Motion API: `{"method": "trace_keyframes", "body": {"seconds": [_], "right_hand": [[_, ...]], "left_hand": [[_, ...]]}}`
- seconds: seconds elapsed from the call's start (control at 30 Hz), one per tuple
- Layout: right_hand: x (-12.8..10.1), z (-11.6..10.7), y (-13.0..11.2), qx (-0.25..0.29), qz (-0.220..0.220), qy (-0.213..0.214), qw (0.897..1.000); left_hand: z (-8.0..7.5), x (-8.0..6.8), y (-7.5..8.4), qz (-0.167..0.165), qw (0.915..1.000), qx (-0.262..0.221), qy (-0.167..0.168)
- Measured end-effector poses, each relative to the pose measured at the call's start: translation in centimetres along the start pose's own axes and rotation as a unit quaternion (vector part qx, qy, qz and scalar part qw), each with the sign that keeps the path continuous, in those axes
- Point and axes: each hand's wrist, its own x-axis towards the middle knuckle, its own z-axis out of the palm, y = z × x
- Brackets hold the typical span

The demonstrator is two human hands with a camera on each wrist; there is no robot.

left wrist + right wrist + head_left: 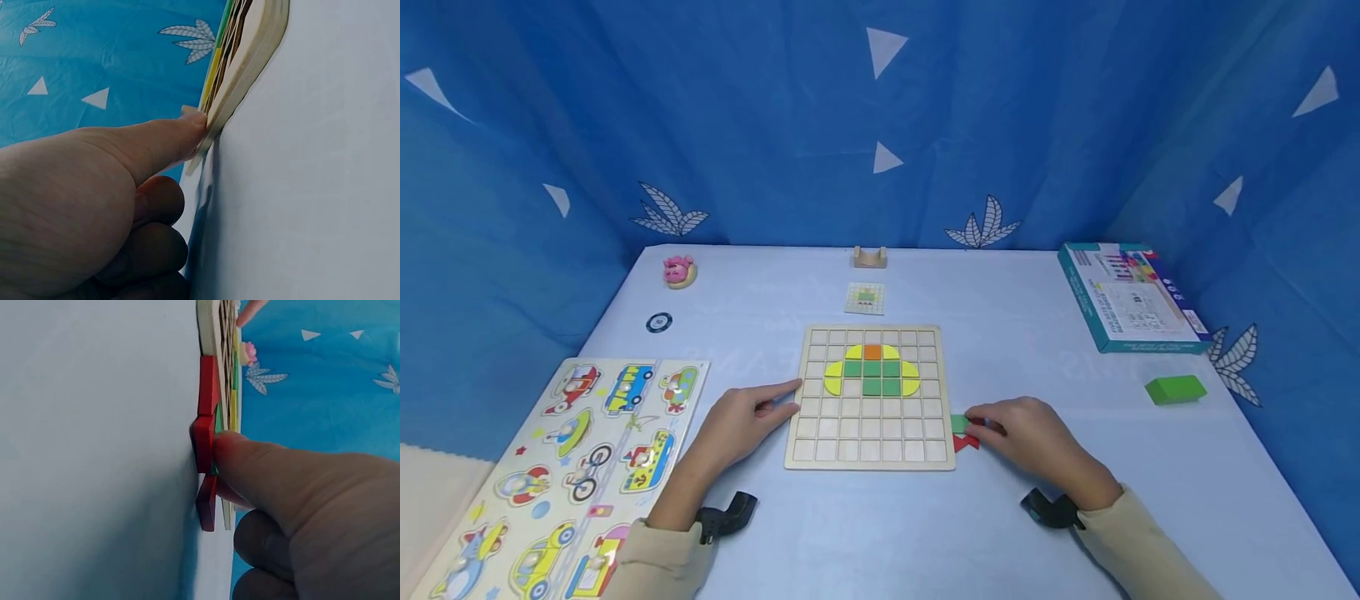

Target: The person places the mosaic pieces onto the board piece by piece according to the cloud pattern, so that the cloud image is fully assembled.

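Observation:
A square wooden grid board (869, 451) lies in the middle of the table. In its upper half sit several green tiles, an orange tile (872, 352) and yellow rounded tiles (910, 386); one cell left of the lower green pair shows bare wood. My left hand (741, 425) touches the board's left edge with outstretched thumb and index finger, its other fingers folded. Beside the board's lower right edge, my right hand (1026, 433) pinches a green tile (959, 423) between thumb and index finger. Red triangular pieces (206, 440) lie right by the thumb.
Behind the board are a small pattern card (865, 298) and a wooden holder (870, 257). A picture puzzle board (647, 492) lies left. A pink figurine (678, 271) and round disc (658, 322) stand back left; a box (1131, 300) and green block (1176, 389) are right.

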Motion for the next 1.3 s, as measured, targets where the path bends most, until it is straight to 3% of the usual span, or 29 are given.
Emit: {"method": "trace_keyframes", "body": {"seconds": [0.17,0.6,0.97,1.13,1.3], "right_hand": [[0.2,0.2,-0.2,-0.028,-0.013,0.011,0.999],[0.2,0.7,0.1,-0.041,-0.059,0.029,0.997],[0.0,0.2,0.4,-0.017,-0.054,0.039,0.998],[1.2,0.0,-0.6,-0.004,-0.074,0.034,0.997],[3.9,0.4,-2.9,-0.007,-0.094,0.02,0.995]], "left_hand": [[-0.1,-0.1,0.0,-0.002,1.0,-0.003,-0.001],[-0.2,-0.2,-0.1,0.0,1.0,-0.007,-0.001],[-0.1,-0.2,-0.1,0.005,0.9999,-0.009,0.001],[-0.1,-0.1,0.1,0.005,1.0,-0.007,0.001],[-0.1,-0.1,0.2,0.003,1.0,-0.006,0.001]]}}
